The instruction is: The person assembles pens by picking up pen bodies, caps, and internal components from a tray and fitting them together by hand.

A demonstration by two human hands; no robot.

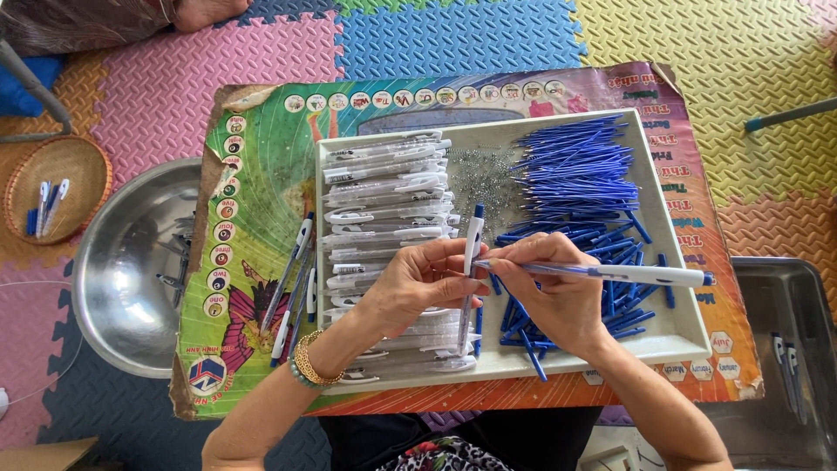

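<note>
My left hand [414, 283] pinches an upright white pen barrel with a blue tip [472, 240] over a white tray [684, 336]. My right hand [554, 292] holds a white-and-blue pen [628, 274] sideways, its point meeting the left fingers. In the tray lie a stack of white pen barrels [388, 196] on the left, a heap of small metal springs [479, 179] in the middle, and a pile of blue refills [580, 174] on the right. A gold bracelet sits on my left wrist.
The tray rests on a colourful printed board [270, 148] on foam floor mats. Several finished pens [296, 279] lie on the board left of the tray. A round metal bowl [131, 262] and a wicker basket [57, 183] stand left; a metal tray [785, 349] right.
</note>
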